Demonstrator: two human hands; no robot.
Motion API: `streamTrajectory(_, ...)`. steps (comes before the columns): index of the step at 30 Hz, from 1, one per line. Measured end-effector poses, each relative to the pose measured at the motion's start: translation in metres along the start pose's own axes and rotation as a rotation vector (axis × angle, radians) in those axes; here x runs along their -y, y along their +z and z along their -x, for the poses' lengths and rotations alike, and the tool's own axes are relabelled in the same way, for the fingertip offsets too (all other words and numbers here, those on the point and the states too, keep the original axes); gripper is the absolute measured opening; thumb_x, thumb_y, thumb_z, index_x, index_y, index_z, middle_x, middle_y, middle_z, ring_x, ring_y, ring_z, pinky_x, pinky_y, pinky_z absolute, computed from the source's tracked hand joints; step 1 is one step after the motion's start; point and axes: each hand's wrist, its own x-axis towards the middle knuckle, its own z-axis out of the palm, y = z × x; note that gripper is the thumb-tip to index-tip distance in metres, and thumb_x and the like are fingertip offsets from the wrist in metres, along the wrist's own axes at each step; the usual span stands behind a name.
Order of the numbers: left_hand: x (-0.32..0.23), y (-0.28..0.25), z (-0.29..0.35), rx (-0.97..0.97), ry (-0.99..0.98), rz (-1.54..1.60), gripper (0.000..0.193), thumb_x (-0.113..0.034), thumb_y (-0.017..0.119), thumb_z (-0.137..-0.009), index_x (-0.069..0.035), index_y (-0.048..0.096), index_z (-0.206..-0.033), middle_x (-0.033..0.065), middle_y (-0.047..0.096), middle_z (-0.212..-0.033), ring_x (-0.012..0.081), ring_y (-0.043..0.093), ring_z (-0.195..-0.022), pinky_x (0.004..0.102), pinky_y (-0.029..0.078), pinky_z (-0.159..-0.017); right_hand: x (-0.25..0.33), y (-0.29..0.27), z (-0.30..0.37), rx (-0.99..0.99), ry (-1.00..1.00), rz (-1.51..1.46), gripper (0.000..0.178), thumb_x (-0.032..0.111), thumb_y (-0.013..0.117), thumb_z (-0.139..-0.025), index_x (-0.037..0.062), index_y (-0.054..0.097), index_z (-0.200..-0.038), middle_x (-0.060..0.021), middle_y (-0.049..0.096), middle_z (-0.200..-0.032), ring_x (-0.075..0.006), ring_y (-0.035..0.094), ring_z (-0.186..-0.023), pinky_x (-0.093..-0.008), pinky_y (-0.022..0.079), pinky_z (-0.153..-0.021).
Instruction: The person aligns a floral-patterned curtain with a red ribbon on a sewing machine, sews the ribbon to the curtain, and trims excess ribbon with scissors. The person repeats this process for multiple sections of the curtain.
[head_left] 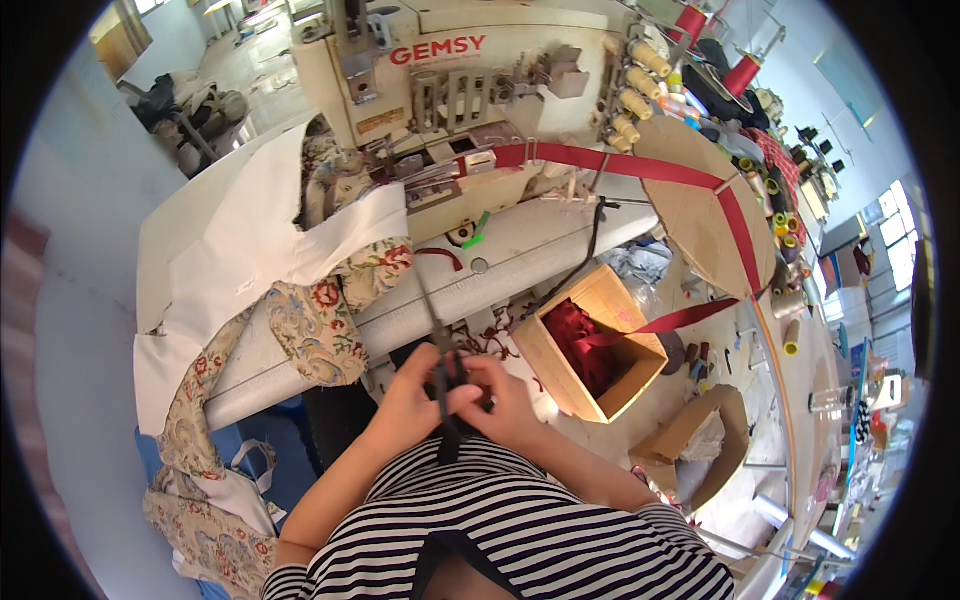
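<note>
Close in front of my striped shirt, my left hand [408,400] and my right hand [508,402] are together, fingers curled around the black handles of a pair of scissors [446,388]. The scissors' thin blades point away from me toward the machine bed; they look a little blurred. Beyond them, on the pale work surface, lie a short piece of dark red tape [440,256] and a small green item [474,238]. To the left, floral fabric with white backing [318,335] hangs over the table edge, its far end near the machine's working area.
A large sewing machine [590,85] stands ahead. Red tape [740,240] runs to it from a wooden box [570,375] on the right, over wire guides and past cardboard [700,200]. Thread cones [640,85] stand at the far right. A cardboard carton [720,430] sits at near right.
</note>
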Motion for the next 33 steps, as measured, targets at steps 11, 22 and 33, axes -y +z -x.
streamTrajectory(11, -0.016, -0.008, -0.002, -0.115, 0.166, -0.175, 0.031, -0.003, 0.057, -0.085, 0.002, 0.05, -0.115, 0.0134, 0.06, -0.09, 0.021, 0.062, -0.08, 0.0287, 0.049, -0.071, 0.013, -0.031, -0.01, -0.059, 0.075, -0.56, 0.031, 0.012, 0.054, -0.092, 0.001, 0.05, -0.12, -0.0089, 0.06, -0.097, -0.0169, 0.062, -0.082, -0.0275, 0.051, -0.069)
streamTrajectory(22, -0.015, 0.013, 0.001, -0.171, 0.284, -0.42, 0.043, 0.002, 0.066, -0.073, 0.0, 0.055, -0.114, 0.005, 0.045, -0.083, 0.0113, 0.042, -0.062, 0.0216, 0.037, -0.055, 0.017, -0.051, -0.029, 0.055, -0.004, -1.444, 0.01, 0.022, 0.052, -0.094, 0.0119, 0.049, -0.095, -0.0012, 0.048, -0.093, -0.0098, 0.046, -0.07, -0.0236, 0.038, -0.056)
streamTrajectory(33, -0.014, 0.016, 0.001, -0.308, 0.363, -0.621, 0.056, 0.001, 0.067, -0.067, -0.001, 0.05, -0.121, 0.0148, 0.05, -0.098, 0.0332, 0.054, -0.085, 0.0376, 0.047, -0.069, 0.03, -0.029, -0.034, 0.15, 0.033, -1.567, 0.015, 0.027, 0.054, -0.093, 0.0139, 0.047, -0.094, 0.0009, 0.047, -0.088, -0.0086, 0.046, -0.07, -0.0231, 0.038, -0.057)
